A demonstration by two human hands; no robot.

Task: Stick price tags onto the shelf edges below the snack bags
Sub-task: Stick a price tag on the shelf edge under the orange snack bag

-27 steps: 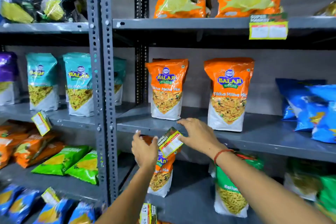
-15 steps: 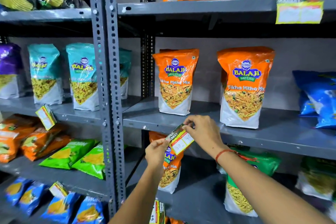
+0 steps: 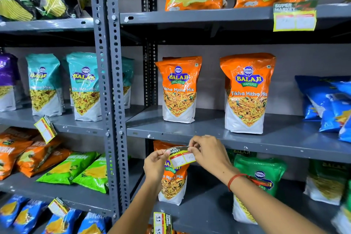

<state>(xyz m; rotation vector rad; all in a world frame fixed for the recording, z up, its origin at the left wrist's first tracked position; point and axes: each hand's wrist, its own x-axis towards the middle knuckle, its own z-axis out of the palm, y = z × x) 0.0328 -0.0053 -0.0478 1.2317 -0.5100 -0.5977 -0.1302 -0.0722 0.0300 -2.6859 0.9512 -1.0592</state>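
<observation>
A yellow-and-green price tag point(image 3: 181, 156) is pinched between both hands, just below the grey shelf edge point(image 3: 266, 147) of the middle shelf. My left hand point(image 3: 154, 164) grips its left end and my right hand point(image 3: 209, 155) grips its right end. The tag hangs nearly level, slightly in front of the edge and apart from it. Directly above stand two orange Balaji snack bags point(image 3: 178, 89) point(image 3: 247, 93) on that shelf. Behind the tag an orange bag point(image 3: 171, 182) on the lower shelf is partly hidden.
Tags hang on the top shelf edge point(image 3: 294, 18), on the left rack point(image 3: 45, 129) point(image 3: 58, 207) and on a low edge point(image 3: 162, 222). A perforated grey upright point(image 3: 110, 100) splits the racks. Blue bags point(image 3: 330, 102) lie right, green bags point(image 3: 260, 175) below.
The tag has turned from tilted to nearly level and both hands have shifted right along the shelf edge. The view has moved closer to the shelves.
</observation>
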